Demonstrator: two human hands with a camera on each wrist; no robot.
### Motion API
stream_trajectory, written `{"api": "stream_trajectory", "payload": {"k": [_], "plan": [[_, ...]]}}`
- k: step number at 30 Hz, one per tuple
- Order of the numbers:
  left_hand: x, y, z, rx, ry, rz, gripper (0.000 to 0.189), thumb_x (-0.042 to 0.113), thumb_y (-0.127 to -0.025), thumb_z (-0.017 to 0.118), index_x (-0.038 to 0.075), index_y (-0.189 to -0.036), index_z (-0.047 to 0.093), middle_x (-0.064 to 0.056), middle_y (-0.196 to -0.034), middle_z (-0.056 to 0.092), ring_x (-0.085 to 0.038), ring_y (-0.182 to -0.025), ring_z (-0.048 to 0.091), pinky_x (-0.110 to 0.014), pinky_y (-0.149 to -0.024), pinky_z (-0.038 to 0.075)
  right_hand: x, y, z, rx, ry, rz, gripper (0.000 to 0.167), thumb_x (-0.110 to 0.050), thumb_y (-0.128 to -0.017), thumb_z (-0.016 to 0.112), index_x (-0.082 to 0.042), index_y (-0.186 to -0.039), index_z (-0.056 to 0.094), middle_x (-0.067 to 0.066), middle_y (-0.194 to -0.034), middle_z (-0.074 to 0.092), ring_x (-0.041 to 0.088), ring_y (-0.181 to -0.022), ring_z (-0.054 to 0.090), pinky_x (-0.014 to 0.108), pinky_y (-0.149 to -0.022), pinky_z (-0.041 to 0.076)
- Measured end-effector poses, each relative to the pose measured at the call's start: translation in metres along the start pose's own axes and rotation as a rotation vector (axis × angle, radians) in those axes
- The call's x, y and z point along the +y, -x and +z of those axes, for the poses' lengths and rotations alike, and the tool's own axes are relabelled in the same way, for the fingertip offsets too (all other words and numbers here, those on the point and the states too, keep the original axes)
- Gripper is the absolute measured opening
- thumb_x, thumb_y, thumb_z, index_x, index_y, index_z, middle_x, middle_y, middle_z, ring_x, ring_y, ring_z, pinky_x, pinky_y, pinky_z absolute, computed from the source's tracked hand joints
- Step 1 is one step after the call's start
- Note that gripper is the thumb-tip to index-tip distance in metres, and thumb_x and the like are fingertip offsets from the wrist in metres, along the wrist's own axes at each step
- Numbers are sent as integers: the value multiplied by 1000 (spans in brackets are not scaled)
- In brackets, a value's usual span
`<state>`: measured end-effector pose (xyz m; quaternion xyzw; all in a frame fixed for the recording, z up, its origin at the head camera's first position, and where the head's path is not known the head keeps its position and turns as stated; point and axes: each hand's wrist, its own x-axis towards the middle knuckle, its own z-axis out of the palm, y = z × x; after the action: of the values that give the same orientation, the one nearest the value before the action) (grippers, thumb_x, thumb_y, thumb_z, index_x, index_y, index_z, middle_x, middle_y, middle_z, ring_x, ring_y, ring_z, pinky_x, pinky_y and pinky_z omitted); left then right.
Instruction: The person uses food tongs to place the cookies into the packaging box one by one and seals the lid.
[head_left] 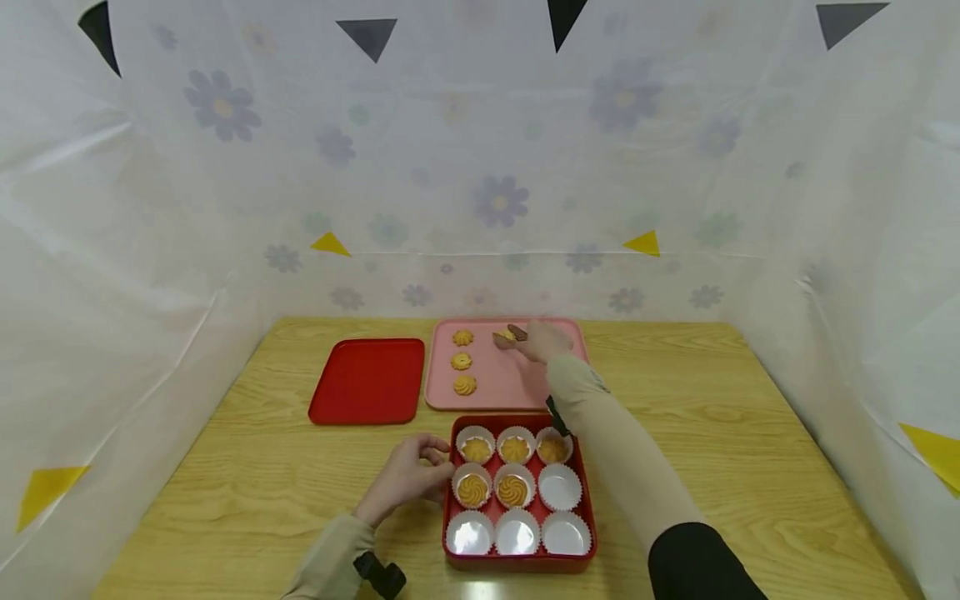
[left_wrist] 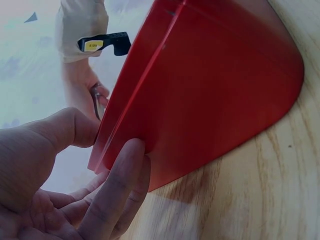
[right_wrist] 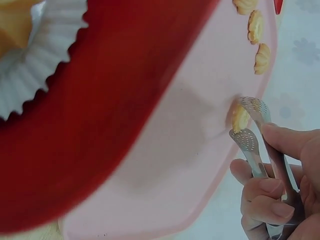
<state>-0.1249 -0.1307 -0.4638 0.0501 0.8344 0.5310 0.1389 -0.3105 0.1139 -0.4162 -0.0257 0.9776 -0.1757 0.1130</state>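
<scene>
My right hand (right_wrist: pixel 285 185) grips a pair of metal tongs (right_wrist: pixel 277 160) with perforated tips. Those tips stand on either side of a flower-shaped cookie (right_wrist: pixel 240 118) at the far part of the pink tray (head_left: pixel 532 387). Down the tray's left side lie three more cookies (head_left: pixel 461 361). Against the left side of the red box (head_left: pixel 517 563) rests my left hand (head_left: pixel 408 477), thumb at the rim and fingertips on the outer wall. White paper cups (head_left: pixel 566 533) fill the box in rows. Cookies (head_left: pixel 512 490) sit in the back row's cups and in two of the middle row.
A bare red tray (head_left: pixel 367 382) lies left of the pink one. Everything stands on a light wooden table (head_left: pixel 675 400), with white flower-patterned sheeting (head_left: pixel 480 150) behind and at both sides. My right forearm reaches over the box's right back corner.
</scene>
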Motion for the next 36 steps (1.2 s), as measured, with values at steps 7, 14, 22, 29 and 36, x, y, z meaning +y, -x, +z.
{"api": "stream_trajectory", "payload": {"k": [7, 14, 22, 29, 36], "plan": [[0, 1, 1, -7, 8, -5, 35, 10, -83, 72, -6, -114, 61, -12, -89, 65, -13, -67, 64, -30, -60, 60, 10, 11, -9, -3, -52, -102, 47, -47, -99, 58, -13, -69, 49, -2, -57, 41, 13, -53, 38, 28, -54, 34], [1, 1, 1, -6, 9, -12, 36, 9, -84, 72, -6, -115, 61, -13, -89, 65, -13, -66, 64, -30, -60, 60, 19, 31, -21, 31, -40, -214, 32, -32, -101, 58, -7, -80, 59, 0, -62, 49, 13, -54, 42, 26, -53, 36], [3, 3, 2, -18, 57, -37, 37, 9, -85, 71, -6, -117, 59, -14, -92, 63, -14, -63, 65, -34, -59, 62, 38, 68, -29, 15, -106, -336, 29, -22, -97, 66, -9, -72, 61, -4, -56, 40, 10, -50, 33, 24, -50, 30], [4, 3, 3, -8, 46, -40, 36, 8, -85, 72, -5, -116, 59, -13, -91, 63, -14, -65, 64, -32, -59, 62, 55, 100, -34, 30, -103, -466, 20, -21, -97, 65, -4, -101, 74, 3, -73, 62, 13, -58, 42, 26, -53, 33], [4, 2, 2, -1, 20, -22, 35, 9, -85, 72, -6, -115, 60, -13, -90, 64, -14, -67, 63, -30, -60, 60, 78, 126, -42, 10, -62, -560, 20, -26, -98, 65, -10, -106, 74, 3, -89, 73, 13, -74, 61, 31, -64, 49]]}}
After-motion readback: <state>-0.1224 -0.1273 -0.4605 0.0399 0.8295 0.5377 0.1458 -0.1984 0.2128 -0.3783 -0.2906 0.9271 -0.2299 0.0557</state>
